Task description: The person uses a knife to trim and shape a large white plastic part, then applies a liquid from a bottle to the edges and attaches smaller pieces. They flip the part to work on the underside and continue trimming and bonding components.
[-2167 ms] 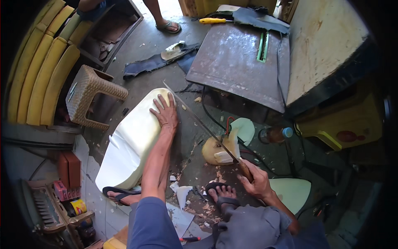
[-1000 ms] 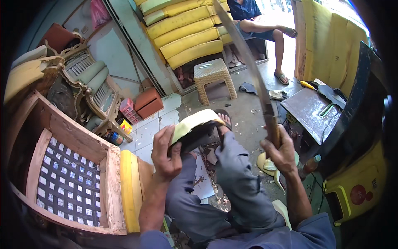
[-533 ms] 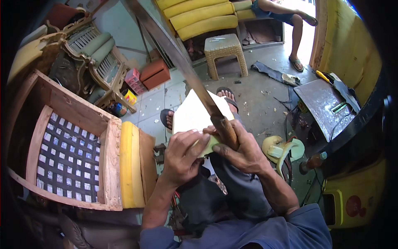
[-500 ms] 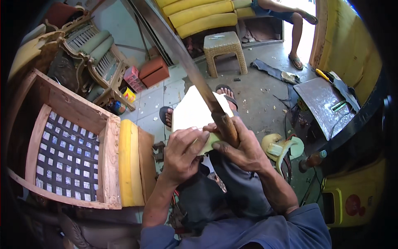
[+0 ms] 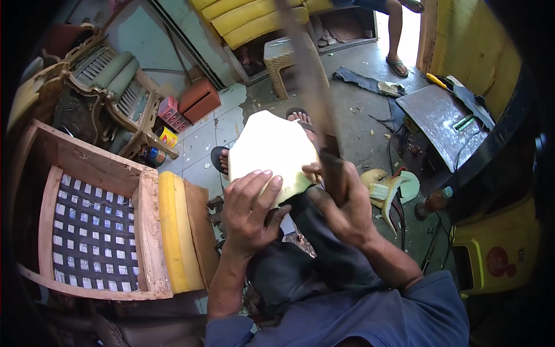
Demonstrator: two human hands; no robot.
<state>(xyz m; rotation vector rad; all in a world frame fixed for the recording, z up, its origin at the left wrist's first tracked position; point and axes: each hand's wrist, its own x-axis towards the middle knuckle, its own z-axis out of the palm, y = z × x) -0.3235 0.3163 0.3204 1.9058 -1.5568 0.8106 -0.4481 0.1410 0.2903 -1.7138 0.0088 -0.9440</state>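
Note:
On my lap lies a pale cream foam piece (image 5: pixel 269 144) with an uneven outline. My left hand (image 5: pixel 250 211) grips its near edge, fingers flat on top and thumb at the rim. My right hand (image 5: pixel 347 208) is closed round the dark wooden handle of a long knife (image 5: pixel 315 87). The blade points up and away from me, smeared by motion, and passes just right of the foam. Fingertips of the right hand touch the foam's right edge. Part of the handle is hidden in the palm.
At left stands a wooden seat frame (image 5: pixel 149 225) with dark woven straps, beside a yellow cushion (image 5: pixel 179 231). Foam scraps (image 5: pixel 393 188) and a bottle (image 5: pixel 433 202) are at right. Ahead are a plastic stool (image 5: pixel 277 69) and another person's leg (image 5: pixel 395 34). A dark board (image 5: pixel 442 127) lies far right.
The knife has swung to the right, off the foam. My left fingers have spread from a pinch at the foam's edge, and more of the foam's face shows. The whole view has shifted slightly.

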